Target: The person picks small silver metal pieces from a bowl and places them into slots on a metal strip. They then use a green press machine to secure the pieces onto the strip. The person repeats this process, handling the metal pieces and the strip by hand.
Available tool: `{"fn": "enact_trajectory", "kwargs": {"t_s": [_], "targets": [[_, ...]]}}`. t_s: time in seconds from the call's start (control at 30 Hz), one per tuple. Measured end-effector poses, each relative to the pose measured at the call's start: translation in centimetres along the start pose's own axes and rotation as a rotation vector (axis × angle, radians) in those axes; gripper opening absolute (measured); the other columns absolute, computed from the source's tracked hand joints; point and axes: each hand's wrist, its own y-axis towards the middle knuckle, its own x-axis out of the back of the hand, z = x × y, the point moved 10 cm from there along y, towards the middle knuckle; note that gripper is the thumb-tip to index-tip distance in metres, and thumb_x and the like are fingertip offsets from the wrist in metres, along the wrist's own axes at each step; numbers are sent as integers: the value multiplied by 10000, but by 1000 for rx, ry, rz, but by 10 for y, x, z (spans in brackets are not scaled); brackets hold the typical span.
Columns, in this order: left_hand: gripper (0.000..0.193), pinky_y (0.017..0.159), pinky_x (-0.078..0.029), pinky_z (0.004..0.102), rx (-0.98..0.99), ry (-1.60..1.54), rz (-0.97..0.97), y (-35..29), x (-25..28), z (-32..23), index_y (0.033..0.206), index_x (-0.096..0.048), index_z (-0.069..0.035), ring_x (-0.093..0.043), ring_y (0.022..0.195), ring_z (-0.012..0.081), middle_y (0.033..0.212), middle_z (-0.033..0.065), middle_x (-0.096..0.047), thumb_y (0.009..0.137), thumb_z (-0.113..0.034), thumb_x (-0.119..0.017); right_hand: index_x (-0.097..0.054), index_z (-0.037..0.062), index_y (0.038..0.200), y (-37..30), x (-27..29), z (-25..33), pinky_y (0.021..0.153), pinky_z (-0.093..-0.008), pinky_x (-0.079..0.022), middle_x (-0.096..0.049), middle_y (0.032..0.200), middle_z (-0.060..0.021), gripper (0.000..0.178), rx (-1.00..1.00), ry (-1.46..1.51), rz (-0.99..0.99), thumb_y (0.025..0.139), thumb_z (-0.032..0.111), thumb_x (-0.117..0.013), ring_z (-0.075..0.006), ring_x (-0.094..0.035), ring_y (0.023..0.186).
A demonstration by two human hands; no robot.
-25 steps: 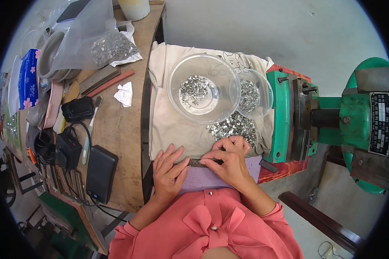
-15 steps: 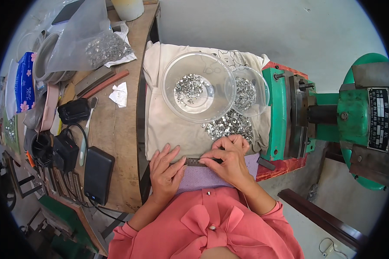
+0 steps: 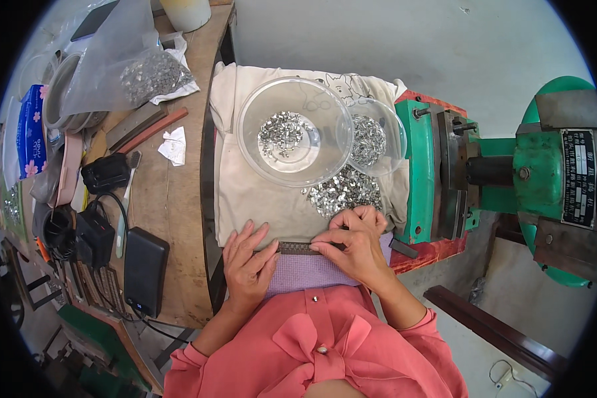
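Note:
A narrow dark metal bar (image 3: 294,247) with a row of small marks or slots lies at the near edge of a beige cloth (image 3: 252,205). My left hand (image 3: 245,268) rests at its left end, fingers stretched and apart, the thumb side touching the bar. Over the right part of the bar, my right hand (image 3: 355,245) is closed, thumb tip against the bar and the other fingers curled. Whatever sits between these fingertips is hidden. Just beyond that hand is a loose pile of small shiny metal pieces (image 3: 345,192).
Behind the pile, a large clear tub (image 3: 255,169) and a smaller clear bowl (image 3: 397,142) hold more pieces. A green machine (image 3: 418,179) stands to the right. On the wooden bench (image 3: 179,219) at left lie a black power bank (image 3: 146,272), cables and a toothbrush (image 3: 127,199).
My right hand has slid a little to the right along the bar, uncovering more of it. My left hand stays at the left end. The whole view has shifted slightly.

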Motion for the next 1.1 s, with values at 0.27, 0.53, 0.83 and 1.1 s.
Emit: {"fn": "enact_trajectory", "kwargs": {"t_s": [0.27, 0.53, 0.83, 1.1], "targets": [[275, 1123, -317, 528, -2, -5, -2, 1, 0, -1, 1062, -768, -84, -527, 1330, 364, 1303, 120, -658, 789, -58, -754, -804, 209, 809, 0, -1, 0, 914, -439, -236, -567, 860, 53, 168, -7, 14, -22, 734, 357, -832, -222, -460, 999], [269, 1125, -316, 528, 6, 4, 4, 0, 0, 0, 1057, -770, -82, -528, 1328, 366, 1303, 122, -657, 790, -58, -749, -802, 212, 800, 1, 2, 3, 911, -436, -239, -565, 856, 58, 166, -15, 9, -25, 727, 358, -834, -218, -462, 992], [255, 1125, -318, 525, 6, 9, 1, 0, -1, 1, 1054, -768, -85, -525, 1330, 367, 1306, 120, -655, 800, -71, -744, -802, 224, 797, -6, 8, -5, 919, -429, -231, -570, 858, 59, 145, -30, -22, -26, 736, 352, -831, -218, -462, 1007], [248, 1123, -319, 532, 7, 10, 11, 0, 0, 0, 1049, -767, -87, -522, 1331, 373, 1309, 121, -652, 803, -71, -741, -803, 224, 819, -6, 8, -6, 919, -431, -232, -575, 865, 60, 138, -34, -16, -11, 746, 339, -826, -220, -458, 1013]]}}
